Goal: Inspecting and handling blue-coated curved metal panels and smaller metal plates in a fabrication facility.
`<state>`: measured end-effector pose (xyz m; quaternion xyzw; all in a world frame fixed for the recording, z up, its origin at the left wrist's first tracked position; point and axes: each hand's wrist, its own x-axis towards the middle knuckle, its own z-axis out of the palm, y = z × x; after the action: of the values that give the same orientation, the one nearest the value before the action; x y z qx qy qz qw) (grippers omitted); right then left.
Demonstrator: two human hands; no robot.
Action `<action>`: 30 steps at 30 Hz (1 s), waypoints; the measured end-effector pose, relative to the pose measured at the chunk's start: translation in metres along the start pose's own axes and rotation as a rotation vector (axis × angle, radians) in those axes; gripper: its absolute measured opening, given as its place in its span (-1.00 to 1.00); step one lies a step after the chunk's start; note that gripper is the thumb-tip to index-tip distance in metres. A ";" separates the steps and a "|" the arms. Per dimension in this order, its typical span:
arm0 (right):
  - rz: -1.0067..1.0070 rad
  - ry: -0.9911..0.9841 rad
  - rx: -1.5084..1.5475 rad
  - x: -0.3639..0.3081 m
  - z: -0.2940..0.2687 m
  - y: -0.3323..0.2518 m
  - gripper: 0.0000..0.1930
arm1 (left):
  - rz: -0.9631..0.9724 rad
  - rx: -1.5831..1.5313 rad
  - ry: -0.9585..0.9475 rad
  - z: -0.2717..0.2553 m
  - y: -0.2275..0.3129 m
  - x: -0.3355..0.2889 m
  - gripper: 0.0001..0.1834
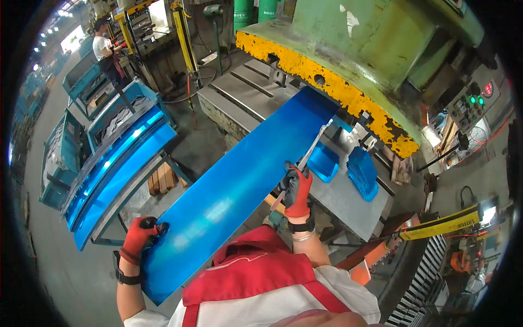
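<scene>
A long blue metal sheet (231,174) slants from beside my body up to the press, its far end under the yellow-edged ram. My left hand (144,237), in a red and black glove, grips the sheet's near left edge. My right hand (297,188), gloved alike, is closed around long metal tongs (312,146) at the sheet's right edge. The tip of the tongs points toward the die area; whether it grips anything is too small to tell. Two blue formed pieces, one nearer (324,162) and one to its right (364,173), lie on the press bed.
A green press (359,49) with a chipped yellow edge overhangs the slotted bed (239,92). Blue sheets (122,152) lie stacked on a stand at left, near teal bins (60,158). A control panel (474,103) and yellow bar (441,222) stand right. Another person (106,49) works far left.
</scene>
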<state>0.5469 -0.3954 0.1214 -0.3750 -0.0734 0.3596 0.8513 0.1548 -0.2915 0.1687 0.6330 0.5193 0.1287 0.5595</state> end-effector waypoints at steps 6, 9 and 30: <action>-0.177 -0.043 -0.274 0.032 -0.020 0.001 -0.69 | 0.013 -0.060 0.101 0.019 0.004 0.000 -0.66; -0.135 -0.070 -0.220 0.027 -0.015 -0.006 -0.76 | 0.091 -0.101 0.124 0.017 -0.022 -0.003 -0.75; 0.030 -0.290 -0.339 0.181 0.002 -0.127 -0.60 | 0.043 -0.001 0.173 0.029 -0.037 0.013 -0.90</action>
<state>0.7494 -0.3316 0.1846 -0.4581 -0.2488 0.4049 0.7511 0.1630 -0.3044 0.1225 0.6303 0.5519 0.1953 0.5099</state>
